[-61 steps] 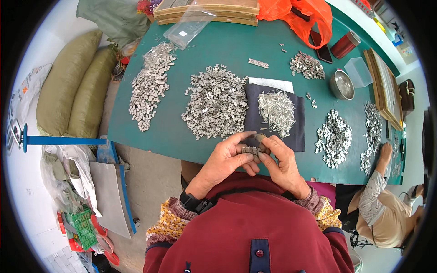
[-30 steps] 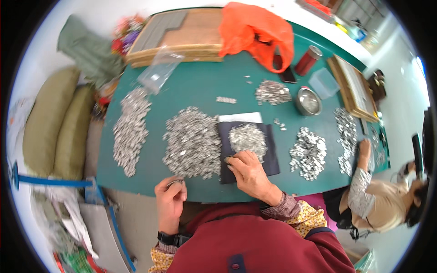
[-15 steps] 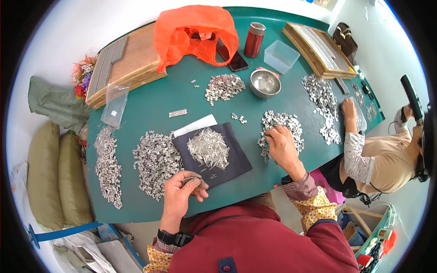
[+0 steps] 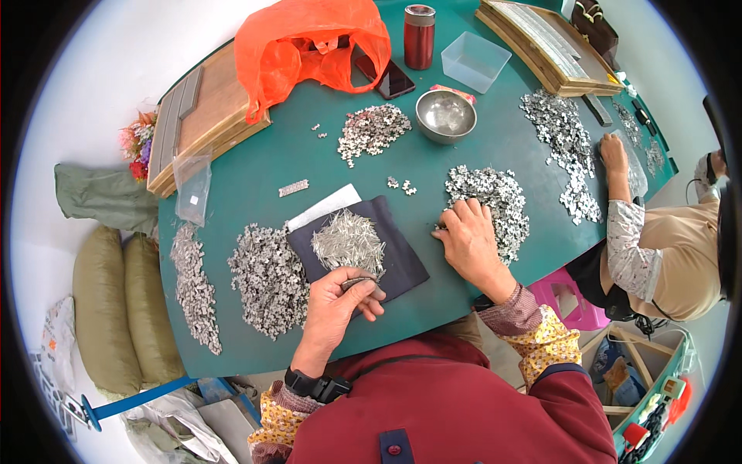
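On the green table (image 4: 255, 166) sits a dark cloth (image 4: 402, 255) with a heap of thin metal pins (image 4: 348, 241) on it. The left hand (image 4: 336, 305) rests at the cloth's near edge, its fingers curled and pinching a small metal piece (image 4: 357, 283). The right hand (image 4: 470, 240) lies flat on a pile of small silver parts (image 4: 495, 197), fingers a little spread, tips touching the pile. Another pile of parts (image 4: 267, 278) lies left of the cloth. Another person's hand (image 4: 614, 155) rests farther right.
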The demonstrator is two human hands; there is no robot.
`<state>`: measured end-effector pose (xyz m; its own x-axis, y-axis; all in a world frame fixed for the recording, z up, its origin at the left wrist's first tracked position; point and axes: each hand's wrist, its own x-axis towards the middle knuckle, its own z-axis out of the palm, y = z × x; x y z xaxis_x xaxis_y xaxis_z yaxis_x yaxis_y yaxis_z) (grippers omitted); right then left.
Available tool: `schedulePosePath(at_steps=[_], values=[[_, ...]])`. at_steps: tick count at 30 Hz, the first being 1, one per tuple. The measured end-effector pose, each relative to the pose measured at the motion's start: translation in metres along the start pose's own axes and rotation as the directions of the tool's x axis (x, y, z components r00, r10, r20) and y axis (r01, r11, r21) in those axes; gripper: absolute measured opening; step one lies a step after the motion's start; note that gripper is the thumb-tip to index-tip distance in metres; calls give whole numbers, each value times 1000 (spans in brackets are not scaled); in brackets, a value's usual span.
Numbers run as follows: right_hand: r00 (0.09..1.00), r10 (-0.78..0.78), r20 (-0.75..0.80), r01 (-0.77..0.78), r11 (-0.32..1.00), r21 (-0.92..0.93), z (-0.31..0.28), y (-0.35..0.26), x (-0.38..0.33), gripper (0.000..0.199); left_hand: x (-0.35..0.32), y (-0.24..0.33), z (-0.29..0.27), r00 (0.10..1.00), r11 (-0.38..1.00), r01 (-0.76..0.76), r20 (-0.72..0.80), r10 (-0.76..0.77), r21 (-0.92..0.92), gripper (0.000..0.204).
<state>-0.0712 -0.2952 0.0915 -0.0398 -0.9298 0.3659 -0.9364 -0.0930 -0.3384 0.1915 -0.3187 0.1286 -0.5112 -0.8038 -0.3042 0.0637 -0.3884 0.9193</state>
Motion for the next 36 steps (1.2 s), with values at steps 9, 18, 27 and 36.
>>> schedulePosePath(at_steps=[9, 18, 27, 36], values=[[998, -69, -2, 69, 989, 129, -12, -7, -26, 13, 6, -2, 0, 999, 1000, 23, -27, -23, -3, 13], [993, 95, -69, -94, 996, 8, 1, -31, -23, 12, 10, -6, -3, 1000, 999, 22, -17, -22, -46, 14], [987, 159, -33, -157, 986, 53, 11, -36, -12, 16, 8, -9, -5, 998, 996, 49, -25, -51, -76, 13], [966, 193, 171, -258, 695, 671, -9, -70, -14, 16, 19, -6, 16, 1000, 995, -7, -28, 4, -103, 15]])
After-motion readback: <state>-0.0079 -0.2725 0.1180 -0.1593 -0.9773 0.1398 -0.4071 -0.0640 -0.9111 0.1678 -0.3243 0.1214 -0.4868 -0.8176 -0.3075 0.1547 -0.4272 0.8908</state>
